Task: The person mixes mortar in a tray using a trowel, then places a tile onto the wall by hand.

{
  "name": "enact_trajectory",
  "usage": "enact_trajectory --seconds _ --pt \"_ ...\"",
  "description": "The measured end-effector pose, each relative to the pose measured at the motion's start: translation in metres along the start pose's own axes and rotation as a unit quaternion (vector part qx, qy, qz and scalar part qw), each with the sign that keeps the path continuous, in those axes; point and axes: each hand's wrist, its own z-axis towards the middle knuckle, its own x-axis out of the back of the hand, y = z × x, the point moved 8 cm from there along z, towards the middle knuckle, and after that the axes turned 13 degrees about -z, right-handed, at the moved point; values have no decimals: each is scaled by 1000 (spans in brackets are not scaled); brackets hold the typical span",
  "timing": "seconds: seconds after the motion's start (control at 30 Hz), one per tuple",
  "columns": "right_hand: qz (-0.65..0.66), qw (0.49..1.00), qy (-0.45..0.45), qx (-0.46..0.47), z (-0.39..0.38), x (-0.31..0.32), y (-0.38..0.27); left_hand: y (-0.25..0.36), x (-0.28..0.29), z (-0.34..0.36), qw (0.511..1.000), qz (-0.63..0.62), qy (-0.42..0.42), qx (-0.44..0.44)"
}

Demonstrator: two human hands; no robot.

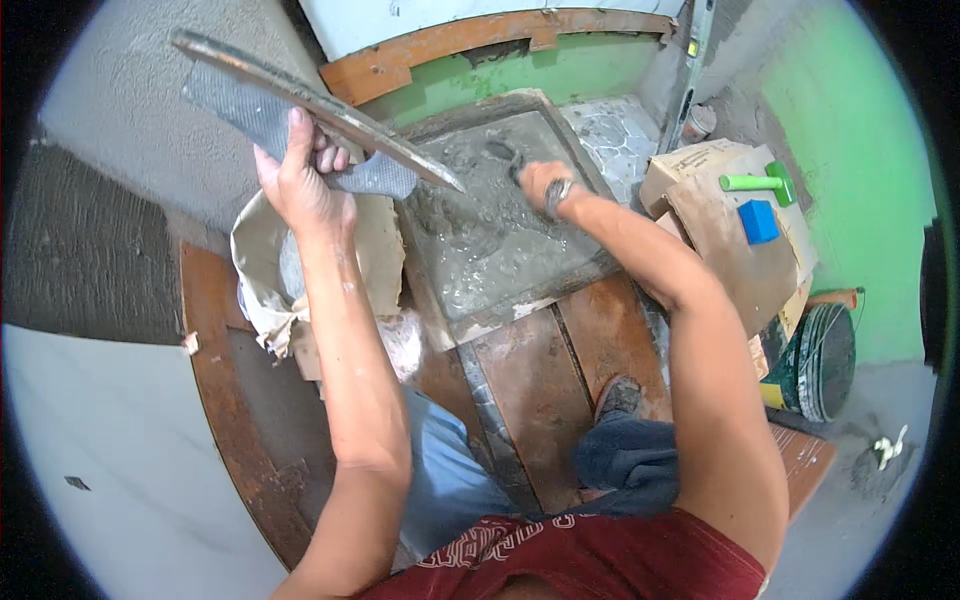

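Note:
My left hand (303, 175) grips a flat grey slab (235, 95) with a pale, dirty edge and a textured grey face, held tilted over the upper left of a square tray (438, 328) of wet cement (470, 250). My right hand (545, 185) is closed on the dark handle of a tool (505, 152), apparently a trowel, low in the tray; its working end is hard to make out in the cement. Left of the tray stands a torn paper sack (260, 260) with grey material inside.
Cardboard (730, 270) at right carries a green mallet (765, 183) and blue block (758, 220). Below it are buckets (825, 360). A spirit level (690, 80) leans in the back corner. Wooden boards (520, 400) lie underfoot; tiled panels (110, 450) and walls surround the space.

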Motion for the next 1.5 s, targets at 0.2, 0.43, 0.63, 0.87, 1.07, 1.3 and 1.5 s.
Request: enact_trajectory --seconds 0.2,0.43,0.63,0.87,1.07,1.3,1.5 --pt "-82 987 -77 119 -81 74 46 5 1 6 1000 -27 -9 0" --pt "-100 994 -13 50 -11 121 68 6 4 7 999 -49 18 -11" --pt "-10 997 -10 73 7 35 -34 4 0 0 999 -44 21 -13" --pt "-60 992 -81 80 -60 69 81 19 18 15 998 -31 42 -46" --pt "-13 996 -67 -62 6 21 93 7 21 12 993 -106 57 -20" --pt "22 992 -80 95 -24 14 5 18 27 9 995 -76 58 -35" --pt "65 989 -131 -8 -71 24 88 12 25 15 994 -86 60 -20"
